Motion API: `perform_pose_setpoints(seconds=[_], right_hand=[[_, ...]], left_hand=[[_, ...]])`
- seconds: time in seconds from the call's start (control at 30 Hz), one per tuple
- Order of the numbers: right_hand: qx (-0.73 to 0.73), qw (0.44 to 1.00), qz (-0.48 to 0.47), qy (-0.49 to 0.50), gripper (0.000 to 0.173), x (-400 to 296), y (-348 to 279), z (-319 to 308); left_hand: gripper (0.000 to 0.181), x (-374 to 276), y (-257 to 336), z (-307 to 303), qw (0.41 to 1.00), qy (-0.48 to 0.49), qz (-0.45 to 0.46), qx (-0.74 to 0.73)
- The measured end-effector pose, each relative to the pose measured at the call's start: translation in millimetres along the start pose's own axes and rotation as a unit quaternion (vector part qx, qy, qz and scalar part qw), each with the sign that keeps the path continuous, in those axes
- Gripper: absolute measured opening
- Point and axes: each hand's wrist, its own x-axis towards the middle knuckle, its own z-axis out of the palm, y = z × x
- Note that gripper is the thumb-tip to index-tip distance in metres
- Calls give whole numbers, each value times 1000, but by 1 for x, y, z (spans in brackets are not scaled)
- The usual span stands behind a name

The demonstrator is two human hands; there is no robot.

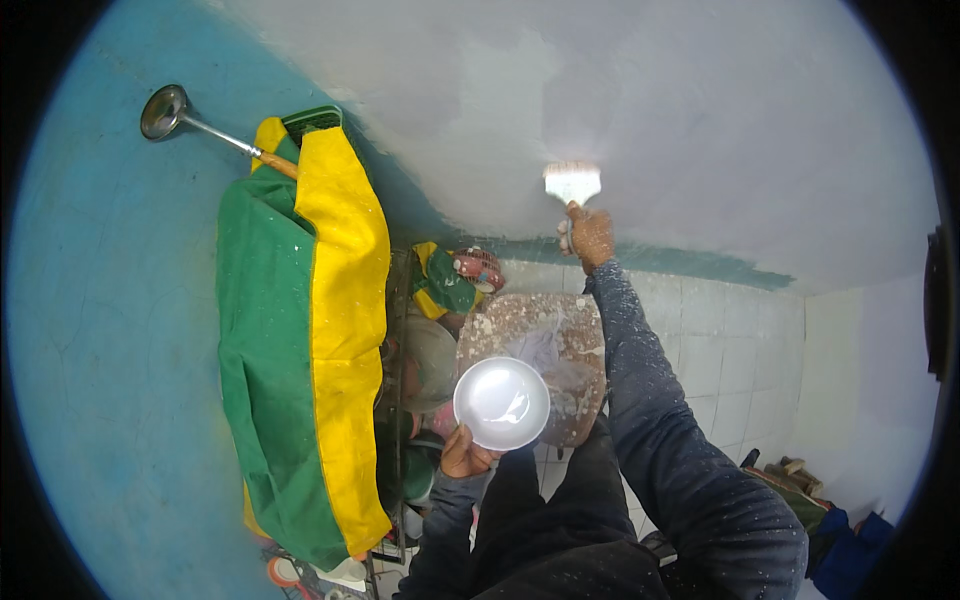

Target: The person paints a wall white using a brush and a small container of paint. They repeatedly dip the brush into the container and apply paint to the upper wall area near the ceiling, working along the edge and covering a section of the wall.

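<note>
My right hand [589, 236] grips the handle of a wide paintbrush [572, 182], its bristles pointing up at the pale wall [675, 135]. Whether the bristles touch the wall cannot be told. Darker, damp-looking patches show on the wall above the brush. My left hand [466, 454] holds a white bowl [502, 403] by its near rim, with the thumb at the edge. Glossy white reflections show inside the bowl. Below it stands a paint-spattered brown stool or chair seat [577, 360]. White specks cover my dark sleeves.
On the left, a green and yellow cloth [341, 337] covers a rack by the blue wall [135, 300]. A metal ladle [164, 112] with a wooden handle sticks out there. A red basket-like object [478, 268] lies near white floor tiles [701, 360]. Bags [851, 551] lie at lower right.
</note>
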Motion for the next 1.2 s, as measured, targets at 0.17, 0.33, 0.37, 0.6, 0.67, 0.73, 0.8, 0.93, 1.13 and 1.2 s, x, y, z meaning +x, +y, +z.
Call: perform_pose_setpoints(seconds=[0.17, 0.33, 0.37, 0.6, 0.67, 0.73, 0.8, 0.93, 1.13, 1.2], right_hand=[[39, 988, -144, -46, 35, -26, -71, -19], [27, 979, -202, -15, 34, -24, -77, -9], [-1, 977, -213, -22, 34, -20, -66, -5], [12, 998, 41, -46, 37, -3, -13, 3], [29, 997, -21, -68, 38, -7, -36, -2], [30, 997, -36, -66, 39, -16, -73, -9], [36, 984, -154, -85, 38, -37, -107, -13], [20, 967, -254, -16, 37, -47, -140, -13], [-141, 923, -345, 93, 38, 18, -18, -2], [-140, 954, -260, 51, 38, 25, 37, 1]], left_hand=[[62, 6, 4, 2, 1000, -1, 21, -13], [62, 8, 4, 10, 1000, 16, 19, 0], [62, 7, 3, 12, 999, 37, 17, 1], [63, 12, 9, 8, 999, -19, 20, -20], [63, 13, 10, 9, 999, -17, 23, -21], [63, 11, 11, 11, 1000, 0, 26, -15], [63, 11, 11, 12, 999, 3, 30, -10], [63, 13, 10, 7, 999, -31, 24, -22], [62, 7, -1, 3, 999, 44, 26, -10], [61, 5, 1, 1, 1000, 24, 14, -2]])
